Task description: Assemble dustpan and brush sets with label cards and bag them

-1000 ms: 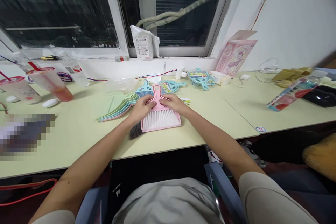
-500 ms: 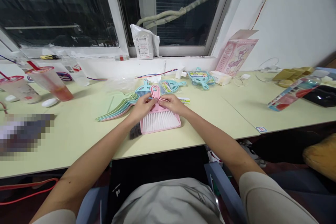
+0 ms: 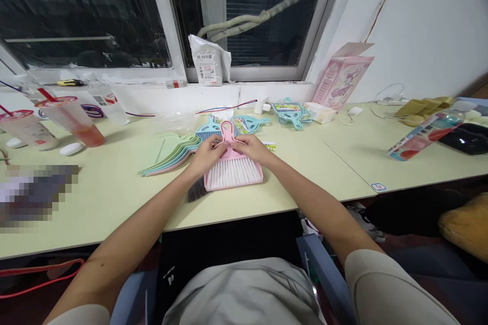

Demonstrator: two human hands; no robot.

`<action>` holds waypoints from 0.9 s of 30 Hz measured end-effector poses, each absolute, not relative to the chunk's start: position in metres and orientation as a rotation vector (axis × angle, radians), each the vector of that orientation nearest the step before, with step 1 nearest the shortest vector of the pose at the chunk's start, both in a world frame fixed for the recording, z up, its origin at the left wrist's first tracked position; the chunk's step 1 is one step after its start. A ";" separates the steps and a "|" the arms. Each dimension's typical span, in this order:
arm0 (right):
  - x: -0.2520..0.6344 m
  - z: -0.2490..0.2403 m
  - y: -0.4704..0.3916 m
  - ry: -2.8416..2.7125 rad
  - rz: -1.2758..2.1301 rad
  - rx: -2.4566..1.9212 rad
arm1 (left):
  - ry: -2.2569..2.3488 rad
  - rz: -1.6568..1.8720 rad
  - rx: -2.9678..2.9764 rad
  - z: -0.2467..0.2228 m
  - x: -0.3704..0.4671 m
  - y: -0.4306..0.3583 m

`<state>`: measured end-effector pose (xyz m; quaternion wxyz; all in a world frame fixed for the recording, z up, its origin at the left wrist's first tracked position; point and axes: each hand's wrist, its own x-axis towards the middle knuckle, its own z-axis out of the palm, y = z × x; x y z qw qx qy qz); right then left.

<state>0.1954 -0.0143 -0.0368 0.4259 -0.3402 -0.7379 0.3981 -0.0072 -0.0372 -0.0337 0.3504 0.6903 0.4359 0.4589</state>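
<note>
A pink hand brush (image 3: 233, 172) with white bristles lies in a pink dustpan (image 3: 261, 179), their looped handles together and pointing away from me. My left hand (image 3: 209, 152) closes on the left side of the handles, its thumb pressed on the brush. From the other side my right hand (image 3: 252, 149) grips them, thumb near the left one. Dark grey bristles of another brush (image 3: 196, 191) stick out beside the dustpan's lower left corner. Left of my hands is a nested stack of green, blue and pink dustpans (image 3: 168, 157). A blue dustpan set (image 3: 209, 128) lies just behind my left hand.
Packaged blue brush sets (image 3: 293, 112) lie at the back, near a pink box (image 3: 342, 78). Drink cups (image 3: 72, 119) stand at the left, and a bottle (image 3: 425, 134) tilts at the right. A white parcel (image 3: 209, 63) leans on the window; the table's front edge (image 3: 236, 217) is close to me.
The pink dustpan with its brush has shifted very slightly away from me. Both hands keep their hold on it.
</note>
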 end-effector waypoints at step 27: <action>0.307 -0.054 0.057 -1.853 0.417 -2.157 | 1.027 1.614 1.265 -0.043 -0.033 -0.009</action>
